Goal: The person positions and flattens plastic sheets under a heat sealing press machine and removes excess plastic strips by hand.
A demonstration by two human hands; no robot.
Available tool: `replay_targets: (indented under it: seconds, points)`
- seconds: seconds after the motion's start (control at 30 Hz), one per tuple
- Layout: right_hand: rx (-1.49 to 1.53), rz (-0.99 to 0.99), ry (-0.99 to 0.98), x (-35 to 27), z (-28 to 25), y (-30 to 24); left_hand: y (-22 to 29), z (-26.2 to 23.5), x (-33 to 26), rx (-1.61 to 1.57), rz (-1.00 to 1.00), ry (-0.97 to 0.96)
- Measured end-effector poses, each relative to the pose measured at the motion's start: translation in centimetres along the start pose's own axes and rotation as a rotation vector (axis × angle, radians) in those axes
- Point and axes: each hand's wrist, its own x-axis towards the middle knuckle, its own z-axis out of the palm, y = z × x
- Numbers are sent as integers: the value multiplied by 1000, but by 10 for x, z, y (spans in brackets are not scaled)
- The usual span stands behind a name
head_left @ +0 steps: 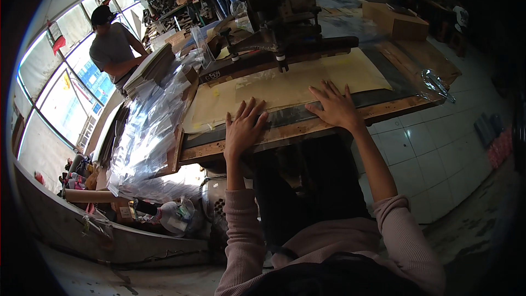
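Note:
A long tan sheet (307,83), like paper or thin card, lies flat on the dark top of a wood-edged work table (378,111). My left hand (244,127) rests palm down at the sheet's near edge, left of the middle, with its fingers spread. To the right, my right hand (334,105) lies flat on the same edge, fingers also apart. Neither hand grips anything. Just beyond the sheet stands a dark metal press machine (282,27), its small vertical tool over the sheet's far part.
Shiny clear plastic sheets (150,126) heap on the left beside a stack of boards (150,68). A cardboard box (395,21) stands at the back right, near crumpled clear plastic (436,85). A person in a cap (116,44) stands at the far left by the windows.

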Motion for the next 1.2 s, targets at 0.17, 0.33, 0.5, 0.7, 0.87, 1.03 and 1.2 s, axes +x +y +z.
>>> replay_targets:
  seconds: [0.17, 0.33, 0.5, 0.7, 0.87, 1.03, 1.2]
  points:
    - [20, -2, -5, 1, 0, 1, -1, 1, 1, -29, -20, -1]
    - [20, 6, -3, -2, -3, 2, 3, 0, -1, 13, 3, 33]
    - [9, 17, -10, -1, -4, -1, -1, 2, -2, -1, 7, 60]
    - [4, 22, -8, -2, -6, -4, -4, 1, -2, -32, 1, 83]
    - [9, 32, -7, 0, -3, -2, -3, 2, 0, -41, -4, 82]
    - [26, 34, 8, -3, -1, -2, -1, -1, 0, -63, 3, 107]
    - [33, 18, 30, -1, -1, 0, -2, 1, -2, -59, 14, 103]
